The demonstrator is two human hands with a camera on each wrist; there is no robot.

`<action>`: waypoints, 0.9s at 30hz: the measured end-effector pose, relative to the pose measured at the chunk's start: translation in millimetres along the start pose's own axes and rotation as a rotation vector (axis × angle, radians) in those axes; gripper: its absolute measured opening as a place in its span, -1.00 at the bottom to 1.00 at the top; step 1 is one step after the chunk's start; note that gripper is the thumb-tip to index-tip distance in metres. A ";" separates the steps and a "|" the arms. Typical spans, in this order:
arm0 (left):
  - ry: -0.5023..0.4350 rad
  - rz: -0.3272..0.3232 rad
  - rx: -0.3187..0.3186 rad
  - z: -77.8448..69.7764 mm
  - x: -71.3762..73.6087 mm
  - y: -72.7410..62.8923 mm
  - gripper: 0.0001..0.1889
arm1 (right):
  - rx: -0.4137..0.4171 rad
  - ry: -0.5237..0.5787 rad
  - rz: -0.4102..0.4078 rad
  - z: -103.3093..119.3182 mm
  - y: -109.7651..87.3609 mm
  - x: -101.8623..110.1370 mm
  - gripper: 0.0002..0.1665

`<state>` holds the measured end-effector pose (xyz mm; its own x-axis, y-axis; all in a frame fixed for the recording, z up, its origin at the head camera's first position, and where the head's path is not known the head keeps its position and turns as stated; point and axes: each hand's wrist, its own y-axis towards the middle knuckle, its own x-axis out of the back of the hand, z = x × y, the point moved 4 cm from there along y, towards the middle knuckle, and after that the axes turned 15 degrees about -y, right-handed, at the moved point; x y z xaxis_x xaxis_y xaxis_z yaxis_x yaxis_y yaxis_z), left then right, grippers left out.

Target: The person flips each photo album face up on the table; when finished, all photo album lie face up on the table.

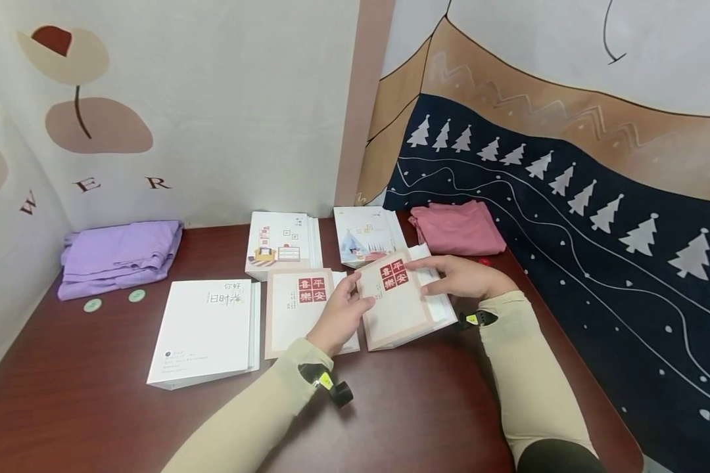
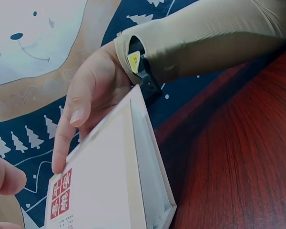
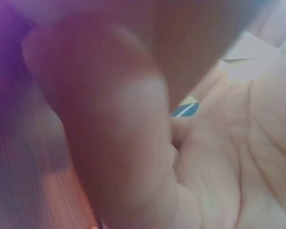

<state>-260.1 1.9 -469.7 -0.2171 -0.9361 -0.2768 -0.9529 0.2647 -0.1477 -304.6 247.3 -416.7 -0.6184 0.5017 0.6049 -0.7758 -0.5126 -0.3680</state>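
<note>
My left hand holds the left edge of a beige-covered booklet with red square characters, its thumb over the cover. The booklet is tilted and wedge-shaped, with white leaves spread at its right side. My right hand is at that right side; its straight index finger touches the cover near the red print, and its other fingers are partly hidden. In the left wrist view, the booklet shows its layered edge below the right hand. The right wrist view is mostly a blurred finger and palm.
A matching beige booklet lies just left, partly behind my left hand. Beyond are a white booklet and two illustrated ones. Folded purple cloth, folded pink cloth and green discs lie toward the table's edges.
</note>
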 end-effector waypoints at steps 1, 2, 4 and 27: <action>0.009 -0.008 0.002 -0.1 0.5 -0.3 -0.25 | -0.012 0.016 0.011 -1.4 -0.8 0.1 -0.20; 0.017 -0.016 0.007 -0.1 1.1 -0.6 -0.26 | -0.022 0.023 0.020 -2.6 -1.4 0.2 -0.19; 0.032 -0.032 0.012 0.0 2.0 -0.9 -0.28 | -0.028 0.014 0.031 -3.8 -2.9 1.0 -0.19; -0.187 -0.027 0.002 5.9 -0.5 3.1 -0.28 | -0.024 0.042 0.048 -10.2 2.7 -3.3 -0.06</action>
<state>-261.7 4.6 -475.6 -0.1483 -0.8836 -0.4441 -0.9575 0.2406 -0.1590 -305.9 251.4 -426.9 -0.6590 0.5062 0.5564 -0.7479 -0.5197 -0.4130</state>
